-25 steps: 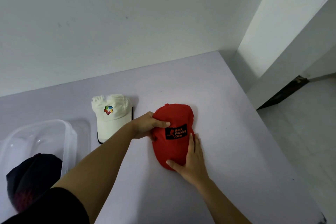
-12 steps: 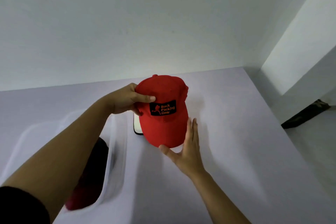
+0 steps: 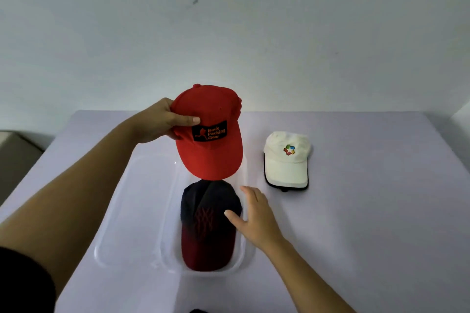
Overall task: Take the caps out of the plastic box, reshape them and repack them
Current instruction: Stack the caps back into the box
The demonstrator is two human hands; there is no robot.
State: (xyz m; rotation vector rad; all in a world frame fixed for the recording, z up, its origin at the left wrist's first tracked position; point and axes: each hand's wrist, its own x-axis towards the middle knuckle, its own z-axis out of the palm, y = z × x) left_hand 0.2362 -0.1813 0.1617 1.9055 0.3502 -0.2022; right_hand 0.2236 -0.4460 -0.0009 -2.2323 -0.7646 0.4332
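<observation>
My left hand grips a red cap with a black "Back Packing Gear" patch by its crown and holds it in the air above the far end of the clear plastic box. Inside the box lies a dark navy and red cap, brim toward me. My right hand is open at the box's right rim, its thumb touching the dark cap. A white cap with a coloured logo rests on the table to the right of the box.
The clear lid lies beside the box on its left. The pale lilac table meets a white wall at the back. A grey object stands off the table's left edge. A small dark thing shows at the bottom edge.
The red cap has been lifted off the table and carried left, over the box. My right hand has let go of its brim and dropped to the dark cap in the box.
</observation>
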